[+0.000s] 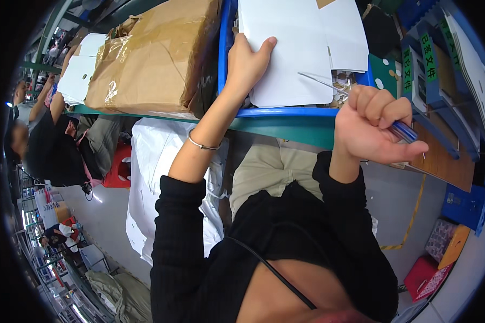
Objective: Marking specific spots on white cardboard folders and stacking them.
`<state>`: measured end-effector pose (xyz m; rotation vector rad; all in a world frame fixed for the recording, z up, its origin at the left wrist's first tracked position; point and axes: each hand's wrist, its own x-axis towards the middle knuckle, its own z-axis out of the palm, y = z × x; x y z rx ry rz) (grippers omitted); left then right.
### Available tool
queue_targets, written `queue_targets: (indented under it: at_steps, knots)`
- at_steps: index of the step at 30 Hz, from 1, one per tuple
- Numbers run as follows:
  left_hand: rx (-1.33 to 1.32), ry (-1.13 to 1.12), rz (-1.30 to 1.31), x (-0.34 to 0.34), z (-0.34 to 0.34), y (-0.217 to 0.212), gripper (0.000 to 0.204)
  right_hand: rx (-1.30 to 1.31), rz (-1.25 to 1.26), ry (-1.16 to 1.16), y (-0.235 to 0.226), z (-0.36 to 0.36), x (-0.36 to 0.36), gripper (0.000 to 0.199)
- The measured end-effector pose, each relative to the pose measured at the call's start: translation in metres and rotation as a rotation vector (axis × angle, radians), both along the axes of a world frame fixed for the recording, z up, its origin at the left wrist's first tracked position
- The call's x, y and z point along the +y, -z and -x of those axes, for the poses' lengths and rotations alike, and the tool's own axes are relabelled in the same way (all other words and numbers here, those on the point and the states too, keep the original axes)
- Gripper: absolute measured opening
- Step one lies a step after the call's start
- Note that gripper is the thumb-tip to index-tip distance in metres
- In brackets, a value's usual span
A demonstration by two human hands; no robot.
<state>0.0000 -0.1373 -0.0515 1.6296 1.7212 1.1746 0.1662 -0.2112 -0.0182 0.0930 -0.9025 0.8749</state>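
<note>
White card sheets (291,59) with rounded corners lie across a blue tray (285,112) in front of me. My left hand (248,63) is at their left edge, its thumb stretched over the top face and its fingers curled down at the side, partly hidden. In my right fist (374,121), at the tray's right front corner, is a screwdriver with a clear blue handle (403,131). Its thin metal shaft (323,83) points left over the sheets. Small round cut-out discs (341,82) show in the tray beside the sheets.
A taped brown paper package (145,59) stands left of the tray, beside more white cards (78,75). Blue file boxes (431,81) line the right side. A white plastic sack (151,183) hangs below the table edge. Other people (54,134) sit at the far left.
</note>
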Motion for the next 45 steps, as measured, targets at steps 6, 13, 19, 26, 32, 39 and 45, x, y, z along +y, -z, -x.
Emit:
queue_targets:
  at_steps: [6, 13, 19, 26, 32, 39, 45]
  knots:
    - [0.03, -0.025, -0.047, -0.001, 0.002, 0.006, 0.045, -0.069, 0.071, 0.059, 0.016, 0.015, 0.001, 0.061]
    - [0.156, -0.022, -0.13, 0.001, 0.005, 0.011, 0.04, -0.376, 0.176, 0.182, 0.02, 0.035, 0.002, 0.055]
    - [0.213, 0.014, -0.135, -0.005, -0.001, -0.003, 0.038, -0.335, 0.247, 0.113, 0.015, 0.037, 0.017, 0.052]
    - [0.246, -0.049, -0.157, -0.004, 0.0, 0.002, 0.042, -0.319, 0.253, 0.084, 0.017, 0.031, 0.014, 0.052]
    - [0.216, -0.034, -0.082, -0.002, -0.001, 0.003, 0.039, -0.081, 0.08, -0.023, 0.023, 0.013, 0.007, 0.05]
    - [-0.193, 0.039, 0.036, 0.005, 0.006, 0.012, 0.042, -0.152, 0.122, 0.035, 0.034, 0.02, 0.01, 0.053]
    - [-0.178, -0.004, 0.063, 0.011, 0.006, 0.021, 0.047, 0.004, 0.123, 0.072, 0.041, 0.001, 0.011, 0.054]
